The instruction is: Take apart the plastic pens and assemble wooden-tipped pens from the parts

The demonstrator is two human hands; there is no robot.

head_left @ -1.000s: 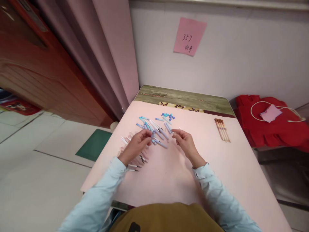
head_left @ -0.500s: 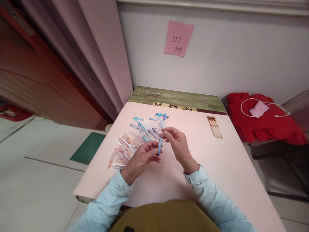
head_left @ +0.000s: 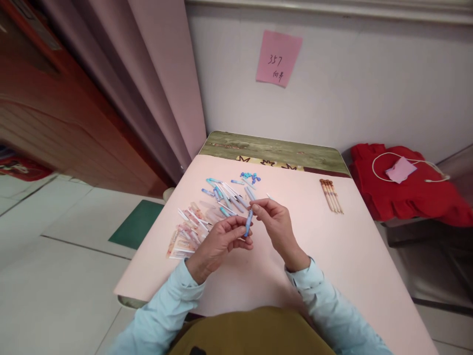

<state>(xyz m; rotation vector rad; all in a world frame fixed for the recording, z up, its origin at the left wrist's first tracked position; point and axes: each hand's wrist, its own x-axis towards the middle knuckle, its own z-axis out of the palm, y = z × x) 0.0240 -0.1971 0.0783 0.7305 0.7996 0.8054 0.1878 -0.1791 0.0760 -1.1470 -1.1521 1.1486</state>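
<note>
A short blue pen barrel [head_left: 249, 225] stands nearly upright between thumb and fingers of my left hand [head_left: 221, 241], over the middle of the table. My right hand [head_left: 276, 222] is pinched closed at the barrel's upper end; whatever sits in that pinch is too small to make out. Just beyond the hands lies a loose heap of blue and grey pen parts [head_left: 218, 191] with white refills [head_left: 231, 189]. Clear pinkish pen tubes [head_left: 185, 231] with more white sticks spread beside my left wrist. Small blue pieces [head_left: 254, 177] are clustered farther back.
Several pens with brown tops [head_left: 331, 196] lie side by side at the right of the pale table [head_left: 332, 266]. A red cloth [head_left: 406, 197] with a pink note and white cord covers a seat beyond the right edge. The wall behind carries a pink paper [head_left: 279, 59].
The view has shifted slightly, so everything sits a little farther right. Both hands keep their hold at the blue pen barrel, which now leans a little more.
</note>
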